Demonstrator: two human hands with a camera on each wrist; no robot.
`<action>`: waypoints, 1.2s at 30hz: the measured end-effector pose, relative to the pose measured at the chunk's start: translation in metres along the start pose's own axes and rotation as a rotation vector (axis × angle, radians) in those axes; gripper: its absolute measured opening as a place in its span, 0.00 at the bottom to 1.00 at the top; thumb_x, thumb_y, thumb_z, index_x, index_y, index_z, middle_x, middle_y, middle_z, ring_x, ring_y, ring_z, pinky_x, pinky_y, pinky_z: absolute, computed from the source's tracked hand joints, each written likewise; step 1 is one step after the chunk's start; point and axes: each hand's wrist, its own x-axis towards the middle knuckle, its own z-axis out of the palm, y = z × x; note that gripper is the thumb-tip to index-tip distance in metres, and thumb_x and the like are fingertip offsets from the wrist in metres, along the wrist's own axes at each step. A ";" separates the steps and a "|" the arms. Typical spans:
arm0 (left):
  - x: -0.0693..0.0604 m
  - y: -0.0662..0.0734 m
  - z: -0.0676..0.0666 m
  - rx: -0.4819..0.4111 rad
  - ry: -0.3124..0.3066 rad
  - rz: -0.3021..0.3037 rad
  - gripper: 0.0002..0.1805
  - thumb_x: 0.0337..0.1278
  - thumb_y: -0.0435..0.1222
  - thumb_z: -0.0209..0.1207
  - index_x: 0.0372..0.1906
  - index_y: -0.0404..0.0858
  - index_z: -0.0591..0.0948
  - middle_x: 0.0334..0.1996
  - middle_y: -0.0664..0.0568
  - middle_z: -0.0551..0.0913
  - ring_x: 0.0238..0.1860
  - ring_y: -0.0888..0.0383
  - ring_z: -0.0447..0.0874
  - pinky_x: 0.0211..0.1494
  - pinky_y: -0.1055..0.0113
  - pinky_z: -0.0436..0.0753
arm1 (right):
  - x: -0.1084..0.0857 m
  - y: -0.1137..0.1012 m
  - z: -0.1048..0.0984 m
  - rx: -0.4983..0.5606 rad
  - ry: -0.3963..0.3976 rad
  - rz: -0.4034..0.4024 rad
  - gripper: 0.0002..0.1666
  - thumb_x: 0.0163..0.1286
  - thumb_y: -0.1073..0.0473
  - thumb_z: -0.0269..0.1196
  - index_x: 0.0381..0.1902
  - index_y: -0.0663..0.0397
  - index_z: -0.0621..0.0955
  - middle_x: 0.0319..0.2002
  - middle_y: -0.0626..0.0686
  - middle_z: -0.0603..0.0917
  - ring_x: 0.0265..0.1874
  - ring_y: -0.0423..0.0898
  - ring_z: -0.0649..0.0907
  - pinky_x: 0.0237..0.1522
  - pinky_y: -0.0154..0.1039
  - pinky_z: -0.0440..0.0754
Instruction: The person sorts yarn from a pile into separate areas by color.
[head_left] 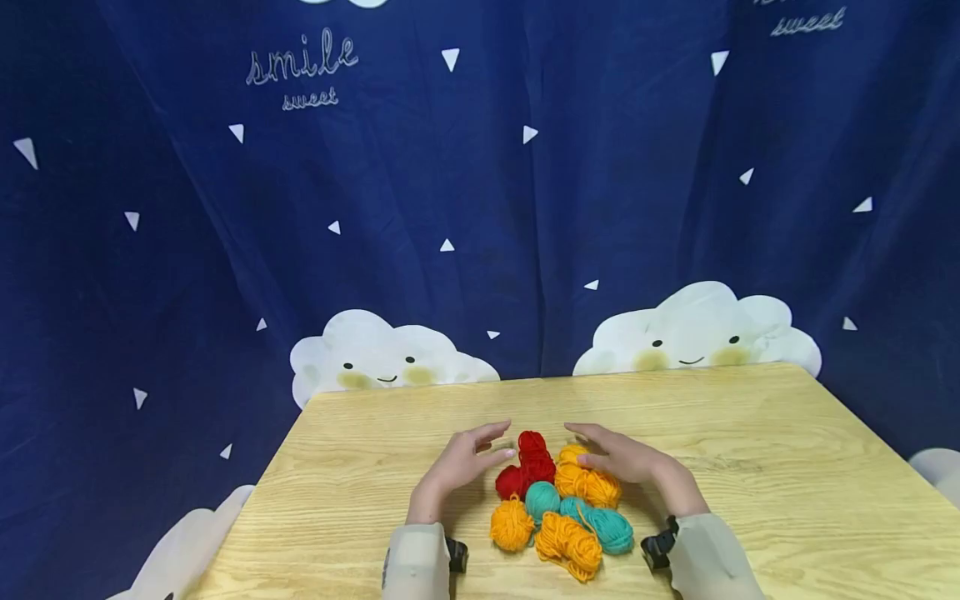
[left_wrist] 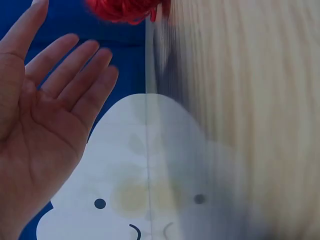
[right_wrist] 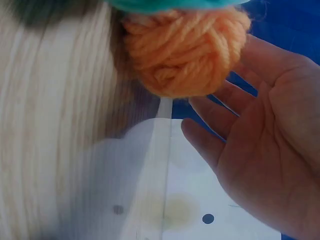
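A cluster of yarn lies mid-table in the head view: red yarn (head_left: pixel 534 462) at the back, orange yarn (head_left: pixel 588 485) at the back right, teal yarn (head_left: pixel 609 528) at the right, a small teal ball (head_left: pixel 542 500) in the middle, an orange ball (head_left: pixel 512 525) at the front left and an orange skein (head_left: pixel 567 546) in front. My left hand (head_left: pixel 461 462) is held beside the red yarn, fingers extended, apart from it. On the other side my right hand (head_left: pixel 630 458) has its extended fingers around the orange yarn; whether they touch it I cannot tell. Both palms face inward.
The yarn lies on a light wooden table (head_left: pixel 337 467). Behind it hangs a dark blue curtain (head_left: pixel 390 183) with white triangles and smiling clouds. A black strap device (head_left: pixel 658 548) is on the right wrist, and another black device (head_left: pixel 456 554) on the left.
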 end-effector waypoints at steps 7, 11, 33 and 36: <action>-0.007 0.001 -0.001 -0.072 -0.120 -0.053 0.29 0.63 0.47 0.62 0.65 0.39 0.76 0.63 0.45 0.79 0.63 0.47 0.79 0.65 0.54 0.78 | 0.000 -0.001 0.003 -0.007 -0.045 -0.006 0.30 0.77 0.55 0.52 0.72 0.61 0.64 0.71 0.67 0.66 0.70 0.69 0.65 0.68 0.68 0.61; -0.008 0.000 0.000 -0.084 -0.178 -0.060 0.26 0.63 0.45 0.62 0.64 0.40 0.77 0.61 0.44 0.81 0.62 0.48 0.80 0.65 0.52 0.78 | 0.001 -0.001 0.005 -0.009 -0.066 -0.021 0.28 0.77 0.56 0.51 0.71 0.62 0.66 0.70 0.67 0.67 0.70 0.70 0.64 0.68 0.69 0.61; -0.008 0.002 0.003 -0.093 -0.277 -0.100 0.23 0.57 0.37 0.67 0.59 0.44 0.81 0.60 0.49 0.82 0.61 0.50 0.81 0.64 0.58 0.80 | 0.012 0.005 0.010 -0.079 0.026 -0.093 0.21 0.72 0.63 0.58 0.61 0.63 0.75 0.60 0.64 0.78 0.60 0.64 0.76 0.62 0.63 0.73; -0.008 0.003 0.003 -0.099 -0.276 -0.104 0.23 0.57 0.37 0.67 0.59 0.43 0.81 0.59 0.49 0.82 0.60 0.49 0.81 0.64 0.58 0.80 | 0.013 0.006 0.011 -0.074 0.035 -0.086 0.21 0.72 0.63 0.58 0.60 0.63 0.76 0.60 0.64 0.78 0.59 0.62 0.77 0.62 0.61 0.74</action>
